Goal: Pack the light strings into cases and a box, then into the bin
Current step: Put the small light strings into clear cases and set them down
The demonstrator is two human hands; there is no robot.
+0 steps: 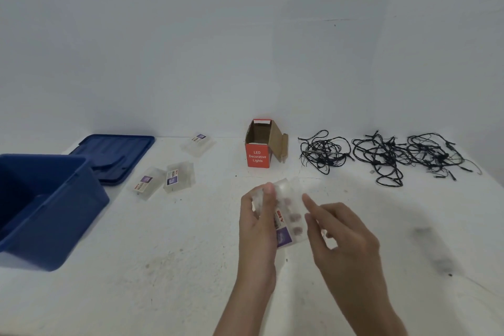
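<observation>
My left hand [257,222] grips a clear plastic case [289,210] with a purple-and-white label, held above the white table. My right hand [341,232] touches the case's right edge with its fingertips. Three tangled black light strings lie at the back right: one [323,151], a second [381,157] and a third [436,153]. A red cardboard box [257,157] marked "LED Decorative Lights" stands open beside them. Three more clear cases rest to the left: one [197,143] near the wall, two [147,183] [178,176] side by side. An open blue bin [49,207] stands at the left.
The bin's blue lid [114,153] lies flat behind the bin, against the wall. A dark smudge [433,248] marks the white table [163,267] at the right. A plain white wall rises behind everything.
</observation>
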